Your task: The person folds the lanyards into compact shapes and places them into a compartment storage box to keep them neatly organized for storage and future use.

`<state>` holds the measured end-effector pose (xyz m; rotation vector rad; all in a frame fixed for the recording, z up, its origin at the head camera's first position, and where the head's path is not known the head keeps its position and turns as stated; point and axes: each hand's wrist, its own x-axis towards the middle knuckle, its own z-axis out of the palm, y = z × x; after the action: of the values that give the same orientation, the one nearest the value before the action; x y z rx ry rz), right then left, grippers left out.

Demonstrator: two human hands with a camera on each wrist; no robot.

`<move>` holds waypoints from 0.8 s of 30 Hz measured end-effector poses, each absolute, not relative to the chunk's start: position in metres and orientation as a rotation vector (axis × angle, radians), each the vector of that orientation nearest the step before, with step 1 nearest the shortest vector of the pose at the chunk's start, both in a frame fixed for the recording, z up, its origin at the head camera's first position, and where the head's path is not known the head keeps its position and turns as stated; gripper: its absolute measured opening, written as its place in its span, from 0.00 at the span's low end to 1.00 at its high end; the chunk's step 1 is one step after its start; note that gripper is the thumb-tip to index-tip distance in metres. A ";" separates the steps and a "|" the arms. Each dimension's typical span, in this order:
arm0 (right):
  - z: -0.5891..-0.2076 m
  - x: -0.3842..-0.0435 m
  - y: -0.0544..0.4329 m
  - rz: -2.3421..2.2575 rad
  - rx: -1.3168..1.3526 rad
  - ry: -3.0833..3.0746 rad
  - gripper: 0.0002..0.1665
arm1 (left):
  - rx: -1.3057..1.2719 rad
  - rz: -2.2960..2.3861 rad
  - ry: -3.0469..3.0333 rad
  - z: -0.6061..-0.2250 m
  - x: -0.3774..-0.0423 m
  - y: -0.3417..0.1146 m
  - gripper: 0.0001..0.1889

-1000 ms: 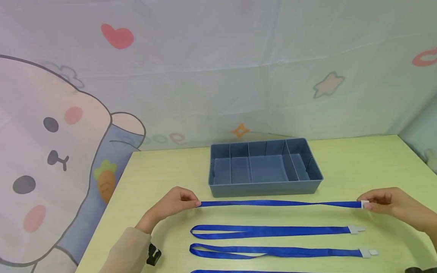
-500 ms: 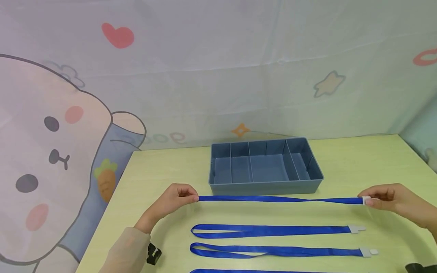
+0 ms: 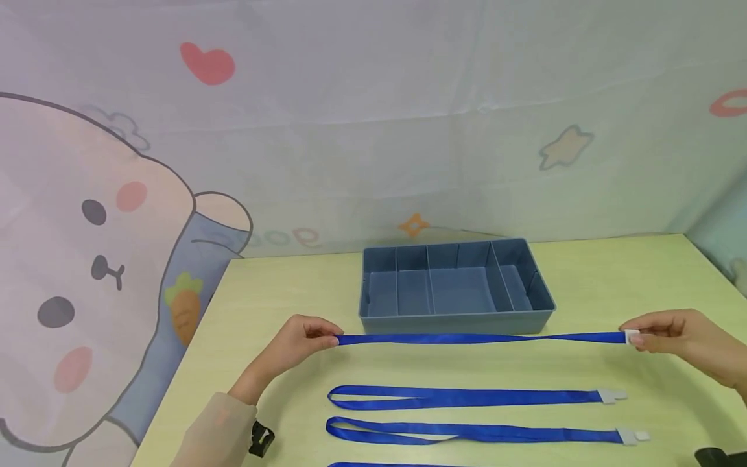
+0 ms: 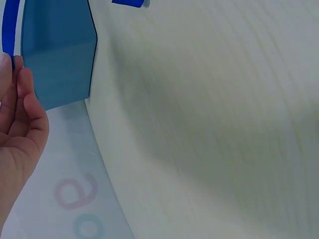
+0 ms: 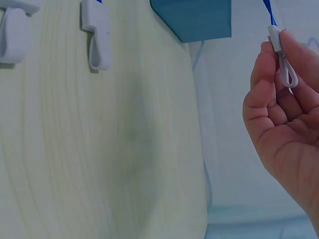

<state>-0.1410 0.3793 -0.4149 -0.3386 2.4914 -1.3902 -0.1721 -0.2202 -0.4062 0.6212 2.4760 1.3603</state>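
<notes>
A blue lanyard [image 3: 455, 338] is stretched left to right just in front of a grey-blue divided tray [image 3: 455, 322]. My left hand [image 3: 303, 340] pinches its looped end between thumb and fingers. At the other end my right hand [image 3: 685, 337] pinches the white plastic clip [image 5: 275, 40], whose small white loop hangs inside the palm in the right wrist view. Shadows on the table below suggest the lanyard is held above the surface. Nearer the front, two more blue lanyards [image 3: 467, 397] lie flat and parallel, clips to the right, with part of another at the bottom edge.
The tray's several compartments hold nothing visible. Behind the pale yellow table [image 3: 292, 285] hangs a printed cloth [image 3: 373, 130]. A black buckle-like piece [image 3: 261, 439] shows by the left sleeve, and a dark object [image 3: 714, 457] sits at the lower right corner.
Both hands have risen slightly in the head view, carrying the lanyard up toward the tray's front wall. The right hand has also shifted a little to the right.
</notes>
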 end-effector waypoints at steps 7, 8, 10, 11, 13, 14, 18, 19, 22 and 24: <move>-0.408 -0.142 0.377 -1.379 -0.229 2.524 0.10 | 0.617 1.345 2.514 -0.403 -0.170 -0.219 0.05; -0.408 -0.141 0.376 -1.371 -0.209 2.532 0.10 | 0.608 1.349 2.513 -0.403 -0.170 -0.218 0.05; -0.406 -0.141 0.375 -1.361 -0.194 2.540 0.09 | 0.587 1.358 2.510 -0.402 -0.169 -0.218 0.05; -0.405 -0.141 0.374 -1.352 -0.182 2.547 0.10 | 0.568 1.364 2.508 -0.401 -0.168 -0.218 0.05; -0.403 -0.141 0.375 -1.341 -0.175 2.559 0.10 | 0.536 1.376 2.503 -0.399 -0.167 -0.219 0.06; -0.402 -0.141 0.375 -1.334 -0.173 2.566 0.11 | 0.521 1.384 2.499 -0.397 -0.166 -0.219 0.07; -0.397 -0.144 0.376 -1.338 -0.141 2.578 0.11 | 0.493 1.436 2.468 -0.392 -0.162 -0.220 0.08; -0.396 -0.144 0.377 -1.339 -0.131 2.580 0.11 | 0.488 1.452 2.460 -0.391 -0.162 -0.220 0.08; -0.394 -0.144 0.376 -1.328 -0.111 2.590 0.11 | 0.465 1.504 2.436 -0.388 -0.161 -0.219 0.09; -0.391 -0.144 0.375 -1.295 -0.102 2.611 0.11 | 0.440 1.524 2.437 -0.386 -0.161 -0.218 0.09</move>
<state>-0.1442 0.3747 -0.3914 -0.1015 2.6106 -1.2953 -0.1607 -0.2177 -0.3861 0.4398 2.4368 1.5245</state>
